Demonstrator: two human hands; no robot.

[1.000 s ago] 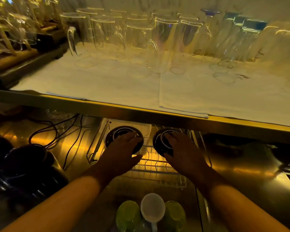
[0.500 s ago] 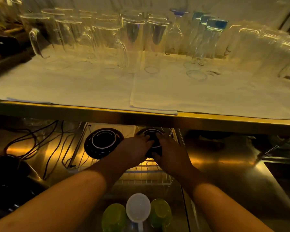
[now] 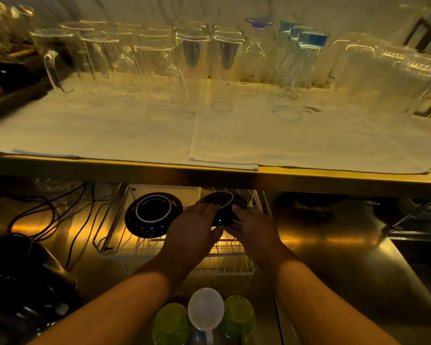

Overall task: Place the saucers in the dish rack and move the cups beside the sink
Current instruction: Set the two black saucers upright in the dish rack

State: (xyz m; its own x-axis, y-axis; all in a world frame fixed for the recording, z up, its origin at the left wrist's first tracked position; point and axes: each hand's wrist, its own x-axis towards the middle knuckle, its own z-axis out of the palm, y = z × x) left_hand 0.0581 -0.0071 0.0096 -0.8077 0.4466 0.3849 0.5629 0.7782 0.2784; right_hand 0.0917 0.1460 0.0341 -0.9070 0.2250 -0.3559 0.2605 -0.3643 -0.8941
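Observation:
A black saucer with a white ring lies flat in the far left part of the wire dish rack. To its right, a second black saucer is tilted up over the rack. My left hand grips its left edge and my right hand grips its right edge. The hands hide the lower part of that saucer. No cups are recognisable in this view.
A shelf with white cloths and many upturned glasses overhangs the steel counter. Black cables and a dark appliance lie left. Green bowls and a white scoop sit near me. A sink edge shows at right.
My left hand let go of the left saucer, which stays flat in the rack, and joined my right hand on the right saucer. That saucer has been tipped up.

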